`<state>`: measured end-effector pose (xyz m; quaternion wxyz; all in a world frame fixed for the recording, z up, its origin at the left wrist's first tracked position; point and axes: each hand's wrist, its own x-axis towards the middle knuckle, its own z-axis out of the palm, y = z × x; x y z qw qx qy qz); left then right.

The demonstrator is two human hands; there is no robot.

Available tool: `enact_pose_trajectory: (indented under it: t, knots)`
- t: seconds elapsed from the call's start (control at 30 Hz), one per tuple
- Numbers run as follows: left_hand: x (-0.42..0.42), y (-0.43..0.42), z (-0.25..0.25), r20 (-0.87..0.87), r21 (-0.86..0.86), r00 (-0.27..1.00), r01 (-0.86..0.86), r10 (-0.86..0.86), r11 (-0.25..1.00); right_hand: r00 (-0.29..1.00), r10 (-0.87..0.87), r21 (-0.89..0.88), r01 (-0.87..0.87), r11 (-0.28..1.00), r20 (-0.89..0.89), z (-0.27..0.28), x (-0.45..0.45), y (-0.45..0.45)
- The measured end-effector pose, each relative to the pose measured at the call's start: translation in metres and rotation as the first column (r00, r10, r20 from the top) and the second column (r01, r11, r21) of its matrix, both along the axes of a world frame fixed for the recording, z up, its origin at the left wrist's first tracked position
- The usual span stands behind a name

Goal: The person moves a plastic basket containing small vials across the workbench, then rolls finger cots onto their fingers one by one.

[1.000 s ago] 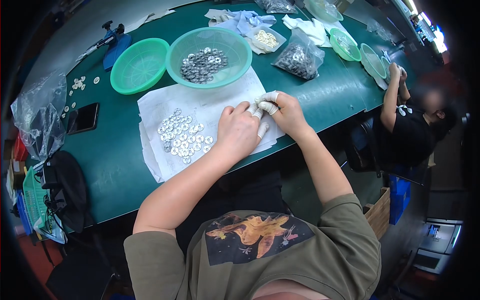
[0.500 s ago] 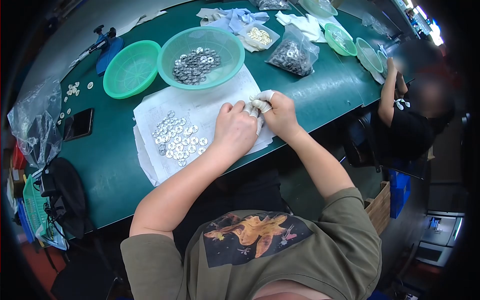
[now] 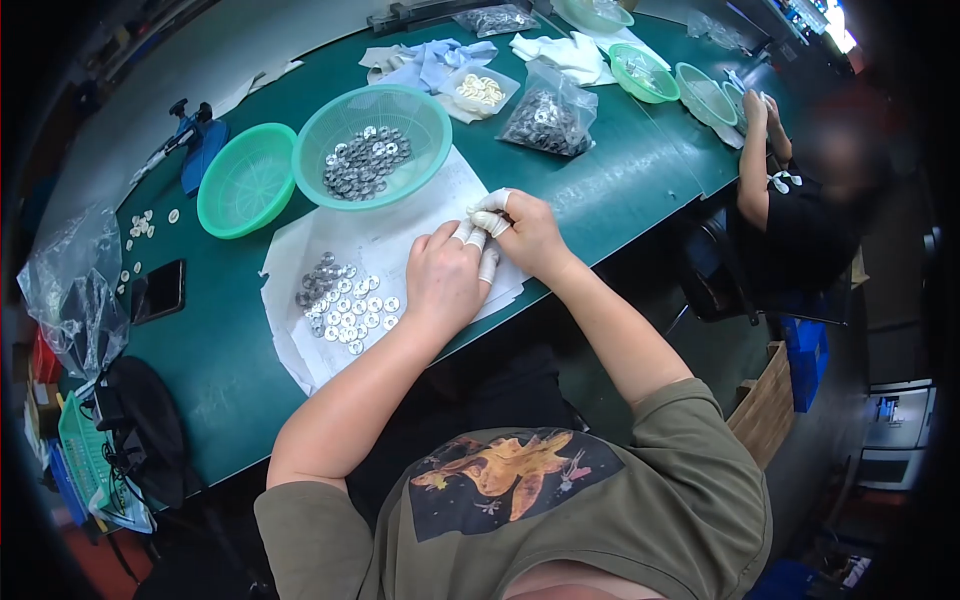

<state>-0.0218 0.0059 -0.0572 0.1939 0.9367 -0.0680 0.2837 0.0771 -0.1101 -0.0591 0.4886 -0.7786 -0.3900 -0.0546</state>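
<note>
Along the far edge of the bench (image 3: pixel 640 175), to your left, stand two green baskets. The larger basket (image 3: pixel 425 125) rests partly over the far edge of the paper (image 3: pixel 395 232), and inside it lies a heap of grey metal discs (image 3: pixel 365 165), a few of them brighter. Just beside it, on the left, the smaller basket (image 3: pixel 245 180) shows its light green mesh. To the right of the larger one, a white tray (image 3: pixel 508 90) holds cream-coloured pieces (image 3: pixel 480 88). Next to this tray a clear plastic bag (image 3: pixel 548 110) is filled with more grey discs.

On the left half of the paper, toward its near edge, silver discs (image 3: pixel 350 305) are spread in a loose group, some overlapping. They lie just to the left of your left hand (image 3: pixel 445 270).

Both your hands are at the right edge of the paper, and your forearms cross the near edge of the bench. Your left hand is turned back upward, with the fingers curled. Your right hand (image 3: pixel 528 235) comes to meet it, thumb and forefinger bent inward. White covers (image 3: pixel 490 222) are on several fingers. Your fingertips are close together; whether a small piece is pinched between them cannot be told from this view.
</note>
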Motion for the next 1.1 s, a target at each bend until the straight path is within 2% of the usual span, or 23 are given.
enact_pose_trajectory:
  t: [0.3,0.63,0.73,1.1]
  knots:
    - [0.001,-0.002,0.000,-0.014,0.025,1.000,0.003,-0.003,1.000,0.999,0.035,-0.039,-0.035,0.999,0.011,-0.002,0.003,-0.003]
    - [0.001,-0.003,0.005,-0.069,0.050,0.997,-0.011,0.014,0.999,0.999,0.025,0.051,-0.023,0.998,-0.028,-0.006,0.004,-0.001]
    - [0.002,-0.002,0.003,-0.076,0.072,0.997,-0.009,0.014,0.997,0.999,0.026,0.060,-0.027,0.998,0.021,-0.013,0.008,0.000]
    - [-0.001,-0.004,0.009,-0.181,0.108,0.983,0.002,0.018,0.994,0.997,0.023,0.026,-0.021,0.999,-0.072,-0.008,0.004,-0.002]
